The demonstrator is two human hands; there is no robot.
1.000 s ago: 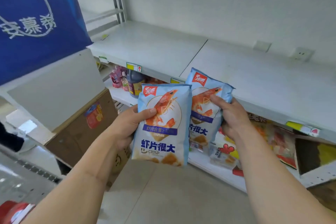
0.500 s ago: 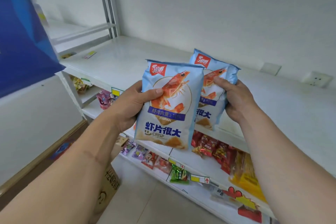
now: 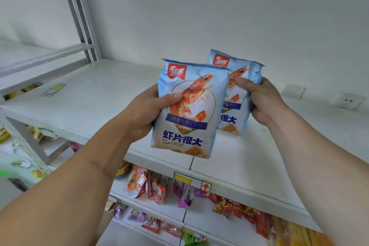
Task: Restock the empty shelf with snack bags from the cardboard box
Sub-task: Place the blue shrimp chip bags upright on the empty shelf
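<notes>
Blue snack bags (image 3: 189,110) — fingers (image 3: 171,97) wrapped tight

Rear snack bag (image 3: 242,78) half behind front bag (image 3: 189,110); lower-shelf packets (image 3: 155,187) blurred.

Near bag (image 3: 187,114) overlaps far bag (image 3: 239,94), both above shelf (image 3: 99,102).

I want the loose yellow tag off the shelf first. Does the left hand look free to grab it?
Probably not yet. The left hand grips a shrimp crisp bag, so it is occupied. The tag lies uncovered on the shelf further left, with nothing blocking the way.
</notes>
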